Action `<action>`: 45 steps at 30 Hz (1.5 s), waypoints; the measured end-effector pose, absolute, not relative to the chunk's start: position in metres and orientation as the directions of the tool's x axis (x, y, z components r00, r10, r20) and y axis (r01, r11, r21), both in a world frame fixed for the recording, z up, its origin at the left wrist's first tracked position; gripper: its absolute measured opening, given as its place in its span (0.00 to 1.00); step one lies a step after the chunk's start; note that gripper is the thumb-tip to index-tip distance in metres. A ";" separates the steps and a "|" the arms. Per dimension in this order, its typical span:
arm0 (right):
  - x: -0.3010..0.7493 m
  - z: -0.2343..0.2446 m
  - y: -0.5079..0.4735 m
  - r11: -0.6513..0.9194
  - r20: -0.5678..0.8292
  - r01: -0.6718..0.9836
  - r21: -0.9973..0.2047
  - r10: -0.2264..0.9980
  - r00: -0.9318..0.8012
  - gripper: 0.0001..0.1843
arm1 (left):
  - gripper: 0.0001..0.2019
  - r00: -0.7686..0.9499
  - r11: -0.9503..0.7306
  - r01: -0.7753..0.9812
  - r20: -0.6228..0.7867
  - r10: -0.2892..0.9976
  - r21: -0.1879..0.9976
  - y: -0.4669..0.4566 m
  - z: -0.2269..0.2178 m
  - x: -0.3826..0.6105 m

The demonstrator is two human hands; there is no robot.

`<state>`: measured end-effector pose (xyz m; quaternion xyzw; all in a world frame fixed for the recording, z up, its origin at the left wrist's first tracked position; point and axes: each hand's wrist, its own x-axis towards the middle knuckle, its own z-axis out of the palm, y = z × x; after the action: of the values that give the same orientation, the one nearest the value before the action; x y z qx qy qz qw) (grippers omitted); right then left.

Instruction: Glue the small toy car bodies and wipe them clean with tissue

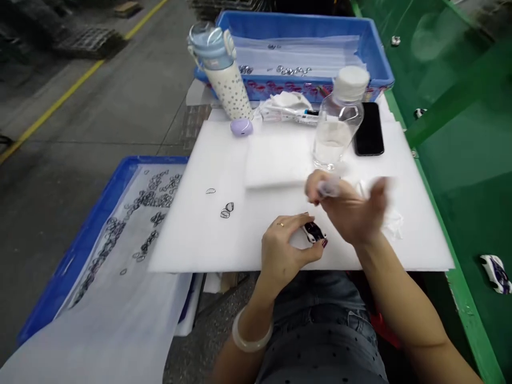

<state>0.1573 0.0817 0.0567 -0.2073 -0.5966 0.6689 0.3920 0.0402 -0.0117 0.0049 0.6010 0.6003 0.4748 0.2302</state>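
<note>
Blue plastic crates point(376, 50) lined with white sheeting held scattered small clear rings point(152, 197). On the white foam pad point(224, 160), near its front edge, the left hand point(286, 248) pinched a small dark toy-car piece point(313, 232); the blurred right hand point(352, 205) gripped a small pale object, beside a clear plastic bottle point(338, 125).

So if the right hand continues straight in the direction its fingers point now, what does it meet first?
The right hand is blurred, and its fingers seem to point up and left. The first thing in that line is probably the clear plastic bottle, though depth is uncertain.
</note>
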 end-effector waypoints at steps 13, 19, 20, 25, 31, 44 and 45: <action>0.162 0.057 0.054 -0.104 0.213 -0.535 -0.838 0.841 -0.497 0.40 | 0.14 -0.204 -0.147 0.458 0.264 0.943 0.877 -0.008 0.007 0.038; 0.157 0.057 0.053 -0.062 0.251 -0.550 -0.833 0.843 -0.475 0.40 | 0.13 -0.201 -0.146 0.461 0.263 0.944 0.875 -0.008 0.008 0.038; 0.157 0.057 0.053 -0.060 0.249 -0.546 -0.836 0.844 -0.475 0.39 | 0.13 -0.201 -0.144 0.462 0.262 0.944 0.875 -0.008 0.008 0.038; 0.157 0.057 0.053 -0.031 0.258 -0.538 -0.842 0.854 -0.453 0.39 | 0.13 -0.197 -0.149 0.468 0.267 0.943 0.871 -0.008 0.008 0.039; 0.160 0.053 0.051 -0.016 0.261 -0.542 -0.840 0.864 -0.431 0.38 | 0.13 -0.203 -0.150 0.482 0.276 0.940 0.863 -0.008 0.006 0.039; 0.156 0.054 0.046 0.005 0.232 -0.540 -0.842 0.906 -0.353 0.38 | 0.12 -0.203 -0.136 0.526 0.279 0.939 0.840 -0.008 0.006 0.040; 0.155 0.054 0.045 0.012 0.230 -0.531 -0.847 0.909 -0.347 0.37 | 0.12 -0.203 -0.134 0.527 0.278 0.939 0.839 -0.008 0.006 0.040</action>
<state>0.1553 0.0446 0.0538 -0.2015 -0.4692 0.6733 0.5347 0.0397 -0.0076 0.0063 0.5914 0.6199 0.4662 0.2207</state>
